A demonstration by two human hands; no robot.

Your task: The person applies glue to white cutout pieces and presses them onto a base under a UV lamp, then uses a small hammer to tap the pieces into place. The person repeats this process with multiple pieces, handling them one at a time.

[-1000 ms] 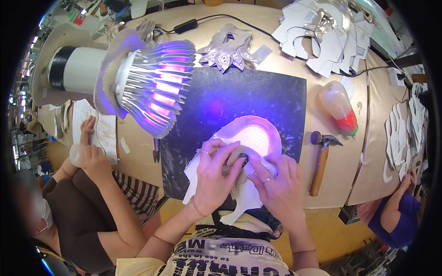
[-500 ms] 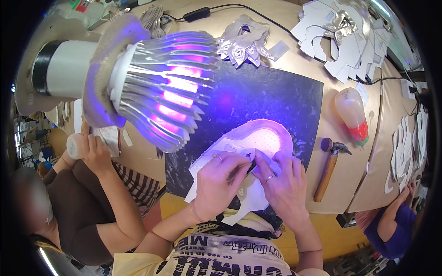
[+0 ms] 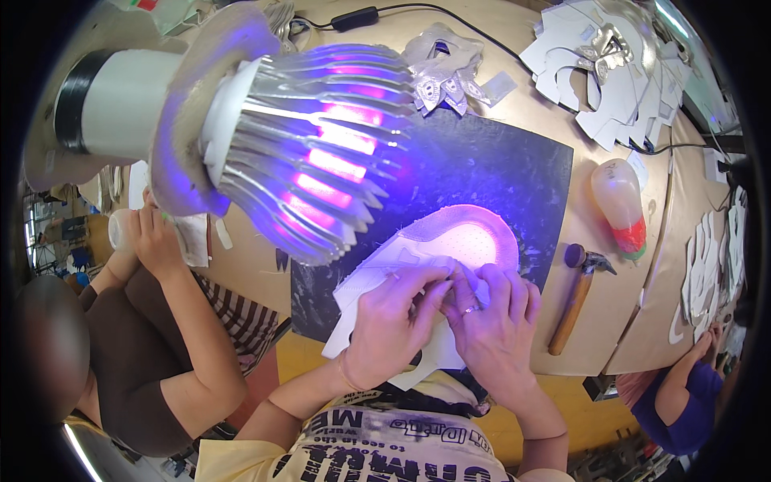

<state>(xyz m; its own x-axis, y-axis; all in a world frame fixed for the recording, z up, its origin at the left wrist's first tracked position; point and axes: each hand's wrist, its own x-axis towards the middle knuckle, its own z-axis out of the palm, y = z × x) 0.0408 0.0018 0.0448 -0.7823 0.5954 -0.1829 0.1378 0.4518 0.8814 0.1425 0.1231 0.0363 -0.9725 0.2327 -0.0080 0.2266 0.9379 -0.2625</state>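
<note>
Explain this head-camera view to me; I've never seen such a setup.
No machine here, just a person's bare hands, seen from above by a wide fisheye camera worn on that person's head, so straight edges look bent. The left hand and right hand meet over a pale, round-ended piece; exactly what they pinch is hidden. Beneath it lies a dark board on a table. To the right lie a hammer and a translucent, red-and-green-ended bottle. The glowing ribbed object at upper left is a lamp.
</note>
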